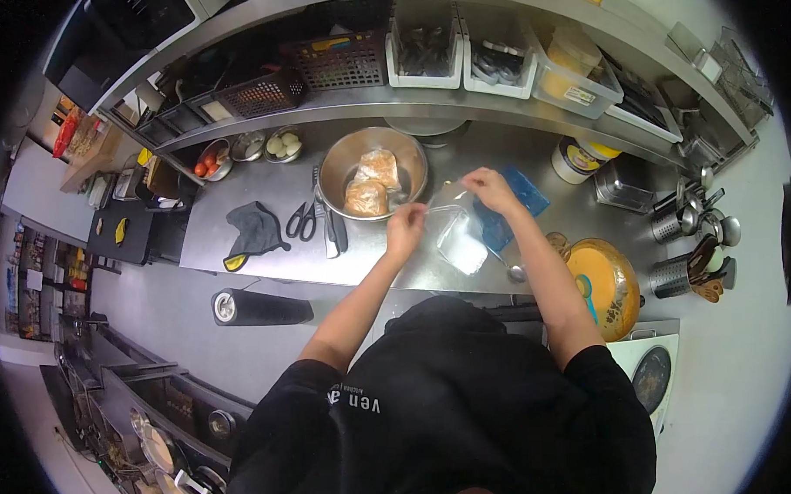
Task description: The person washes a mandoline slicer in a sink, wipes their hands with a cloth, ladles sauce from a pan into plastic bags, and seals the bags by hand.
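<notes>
Between my two hands a clear plastic bag [449, 195] is stretched above the steel counter. My left hand [405, 230] pinches its left side, close to the rim of a large steel bowl [327, 181]. The fingers of my right hand [490, 190] are closed on the bag's right side. Two bagged portions of orange-brown food [376, 171] lie in the bowl. Below the hands is a sheaf of clear plastic [462, 245], perhaps more bags. Beside it, partly under my right forearm, sits blue plastic packaging [522, 193].
Left of the bowl lie a knife [330, 236], black scissors [301, 222] and a dark cloth [255, 226]. A pan of orange sauce [601, 279] stands by my right arm. Utensil holders [669, 281] line the right side. A shelf with bins [423, 46] overhangs the back.
</notes>
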A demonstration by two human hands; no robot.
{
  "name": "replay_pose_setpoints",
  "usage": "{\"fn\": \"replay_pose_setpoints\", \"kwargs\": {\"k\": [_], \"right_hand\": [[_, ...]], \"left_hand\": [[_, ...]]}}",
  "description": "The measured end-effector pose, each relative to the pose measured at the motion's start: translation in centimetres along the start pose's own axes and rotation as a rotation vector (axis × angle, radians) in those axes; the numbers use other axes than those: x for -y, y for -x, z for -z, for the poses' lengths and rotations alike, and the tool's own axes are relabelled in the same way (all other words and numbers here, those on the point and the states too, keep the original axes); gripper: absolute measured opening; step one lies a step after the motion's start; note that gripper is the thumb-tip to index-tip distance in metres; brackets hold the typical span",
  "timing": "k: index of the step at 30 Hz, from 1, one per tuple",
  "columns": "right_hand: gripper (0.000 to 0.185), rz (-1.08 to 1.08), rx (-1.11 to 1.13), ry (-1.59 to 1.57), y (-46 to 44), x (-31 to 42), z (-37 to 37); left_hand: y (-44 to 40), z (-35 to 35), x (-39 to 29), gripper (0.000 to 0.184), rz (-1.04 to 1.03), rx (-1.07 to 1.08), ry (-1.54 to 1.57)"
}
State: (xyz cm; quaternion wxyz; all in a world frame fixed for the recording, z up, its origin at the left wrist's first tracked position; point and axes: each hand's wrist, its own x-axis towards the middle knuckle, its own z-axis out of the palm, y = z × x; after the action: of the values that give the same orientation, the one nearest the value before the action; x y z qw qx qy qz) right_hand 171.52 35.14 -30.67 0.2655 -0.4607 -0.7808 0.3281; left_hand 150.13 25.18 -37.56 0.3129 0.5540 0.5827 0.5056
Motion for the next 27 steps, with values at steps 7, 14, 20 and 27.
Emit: {"fn": "replay_pose_setpoints", "kwargs": {"k": [7,14,20,27], "right_hand": [[0.024,0.006,-0.400,0.046,-1.8,3.9,0.4],[0.029,-0.066,-0.692,-0.173,-2.1,7.1,3.8],[0.030,-0.074,-0.501,-0.292,0.6,7.3,-0.9],[0.027,0.287,-0.387,0.109,3.2,10.8,-1.7]], "left_hand": [[5.3,-2.4,-0.3,0.035,-0.587,0.731,-0.640],[5.8,-0.6,-2.5,0.044,-0.364,0.267,-0.286],[0.6,3.0,-11.8,0.031,0.218,0.083,0.389],[-2.1,2.8,-11.3,0.022,0.448,0.141,0.628]]}}
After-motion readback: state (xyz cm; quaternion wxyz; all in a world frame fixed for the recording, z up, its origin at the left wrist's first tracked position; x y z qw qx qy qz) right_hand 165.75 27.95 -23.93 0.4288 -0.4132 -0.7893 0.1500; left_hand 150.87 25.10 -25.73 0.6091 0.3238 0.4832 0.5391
